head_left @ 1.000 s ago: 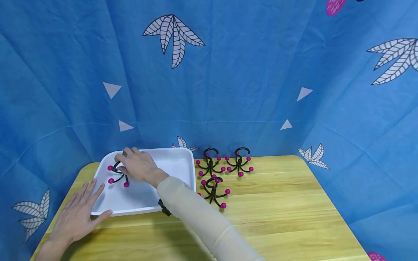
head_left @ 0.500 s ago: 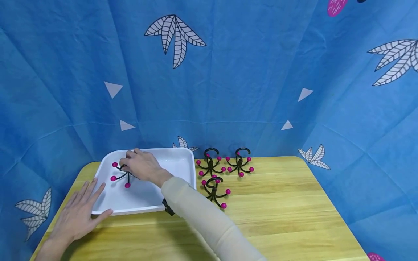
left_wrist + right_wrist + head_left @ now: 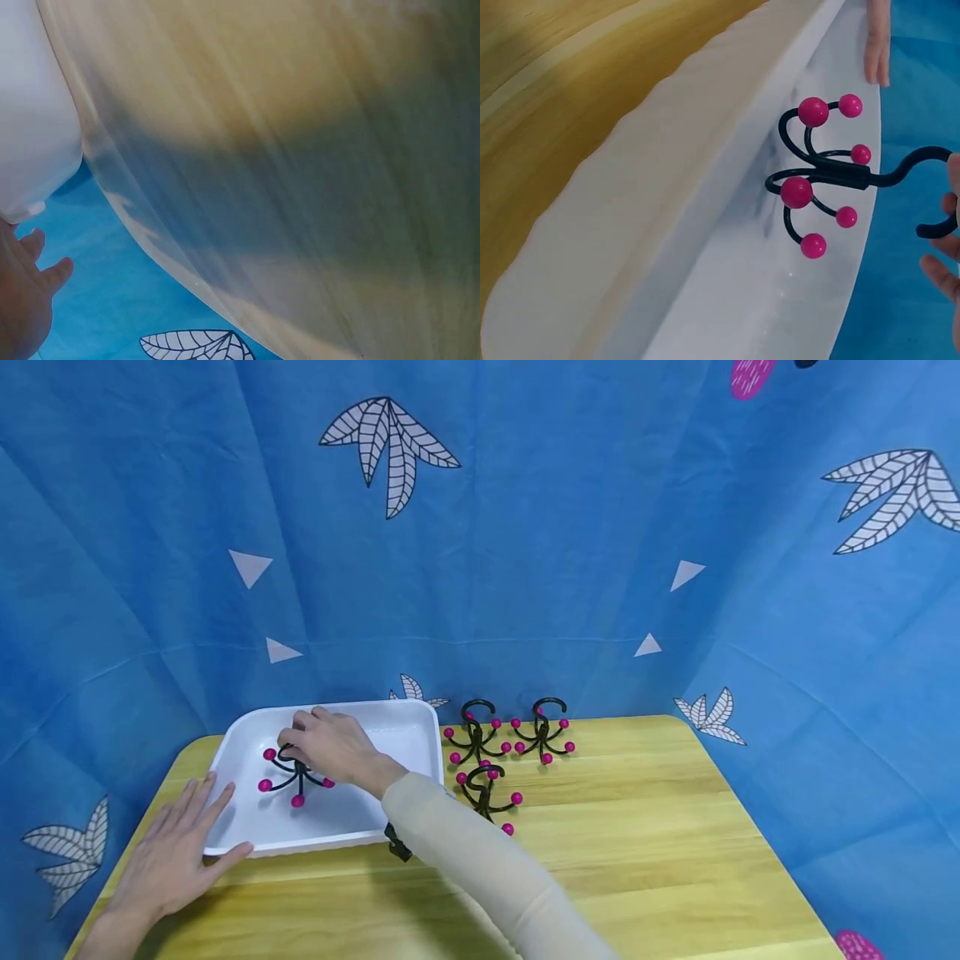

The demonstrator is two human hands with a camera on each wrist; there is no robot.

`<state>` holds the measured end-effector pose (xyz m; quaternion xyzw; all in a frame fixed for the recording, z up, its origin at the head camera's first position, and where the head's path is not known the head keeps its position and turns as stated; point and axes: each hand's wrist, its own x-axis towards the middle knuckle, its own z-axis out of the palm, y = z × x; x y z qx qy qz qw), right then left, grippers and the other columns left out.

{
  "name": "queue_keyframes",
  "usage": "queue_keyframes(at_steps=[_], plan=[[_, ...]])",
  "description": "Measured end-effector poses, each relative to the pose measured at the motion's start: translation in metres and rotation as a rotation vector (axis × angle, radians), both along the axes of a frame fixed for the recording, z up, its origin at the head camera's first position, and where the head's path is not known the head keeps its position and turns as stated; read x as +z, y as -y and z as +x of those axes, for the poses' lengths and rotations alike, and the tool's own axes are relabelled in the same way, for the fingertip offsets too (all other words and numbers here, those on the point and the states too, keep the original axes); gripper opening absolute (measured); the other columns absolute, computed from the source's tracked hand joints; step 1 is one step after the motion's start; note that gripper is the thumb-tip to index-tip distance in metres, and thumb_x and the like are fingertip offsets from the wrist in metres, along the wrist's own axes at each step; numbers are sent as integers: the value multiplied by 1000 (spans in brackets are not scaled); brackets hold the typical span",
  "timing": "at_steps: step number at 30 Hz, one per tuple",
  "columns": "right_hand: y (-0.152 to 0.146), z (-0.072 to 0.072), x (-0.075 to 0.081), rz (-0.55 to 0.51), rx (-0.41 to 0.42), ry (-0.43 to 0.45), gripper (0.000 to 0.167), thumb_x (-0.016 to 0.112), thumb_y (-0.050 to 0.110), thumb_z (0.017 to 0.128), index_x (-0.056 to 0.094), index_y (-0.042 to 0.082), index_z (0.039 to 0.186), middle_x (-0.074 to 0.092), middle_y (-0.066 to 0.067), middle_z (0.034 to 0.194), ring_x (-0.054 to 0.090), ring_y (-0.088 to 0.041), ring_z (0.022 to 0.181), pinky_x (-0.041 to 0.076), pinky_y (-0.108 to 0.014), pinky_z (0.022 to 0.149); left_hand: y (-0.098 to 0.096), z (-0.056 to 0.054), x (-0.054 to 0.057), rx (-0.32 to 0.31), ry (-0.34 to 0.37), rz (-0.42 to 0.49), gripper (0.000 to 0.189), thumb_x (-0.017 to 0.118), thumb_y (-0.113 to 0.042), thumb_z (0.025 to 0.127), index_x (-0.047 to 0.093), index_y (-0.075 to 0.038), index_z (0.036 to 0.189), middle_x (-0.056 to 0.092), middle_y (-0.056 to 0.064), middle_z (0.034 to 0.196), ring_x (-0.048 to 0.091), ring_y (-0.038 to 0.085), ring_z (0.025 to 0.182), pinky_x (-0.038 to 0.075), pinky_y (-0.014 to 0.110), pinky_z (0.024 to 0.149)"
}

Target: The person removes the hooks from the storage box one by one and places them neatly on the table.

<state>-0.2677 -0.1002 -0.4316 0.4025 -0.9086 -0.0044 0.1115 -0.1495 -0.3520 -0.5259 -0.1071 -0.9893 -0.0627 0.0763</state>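
Observation:
My right hand [image 3: 333, 747] grips the curved top of a black hook hanger [image 3: 300, 774] over the left part of the white tray [image 3: 393, 739]. In the right wrist view this hook hanger [image 3: 840, 176] shows several curved arms, each tipped with a pink ball. Its prongs point down towards the tray floor. My left hand [image 3: 172, 856] lies with straight, spread fingers against the tray's left side, thumb at the near left corner. Part of the left hand [image 3: 26, 300] shows below the tray's wall [image 3: 37, 112] in the left wrist view.
To the right of the tray are three more black hook hangers: one at the back [image 3: 476, 735], one farther right [image 3: 542, 732] and one nearer [image 3: 483, 793], partly hidden by the right sleeve [image 3: 487, 860]. All are on a wooden table [image 3: 660, 827] backed by a blue curtain [image 3: 562, 527].
My right hand has moved slightly right and nearer with the hook hanger. The hanger has swung more upright, so more of its arms show. My left hand has stayed at the tray.

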Motion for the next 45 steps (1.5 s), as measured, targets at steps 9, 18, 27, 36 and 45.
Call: queue_keyframes(at_steps=[9,18,27,36,45], plan=[[-8,12,6,-24,8,-16,30,51,45,110,69,39,133,67,15,115,57,-3,96,49,-9,72,7,3,-4,-14,-42,-4,103,63,-64,96,18,-8,169,9,25,177,2,50,164,-34,23,117],[-29,27,22,-122,17,-76,27,55,44,109,73,37,128,70,14,114,62,-3,97,51,-10,71,6,4,-1,-5,-29,6,101,62,-64,96,20,-8,169,8,24,178,4,49,164,-33,27,121],[-56,48,35,-199,39,-124,24,58,42,108,76,36,122,71,14,109,61,-4,93,48,-8,70,5,4,0,3,-22,16,101,62,-64,96,21,-7,168,7,23,178,5,50,164,-6,65,134],[-88,73,44,-312,72,-147,17,65,38,105,79,32,113,72,11,103,62,-6,89,49,-12,67,2,3,-1,-15,-33,23,101,62,-65,97,20,-9,169,6,21,179,2,47,166,-27,39,129],[-118,102,46,-364,154,-218,12,71,35,102,79,30,109,71,10,96,60,-6,80,46,-13,60,3,2,-1,-8,-26,14,101,62,-65,96,20,-8,169,8,22,178,2,47,166,-31,30,123]])
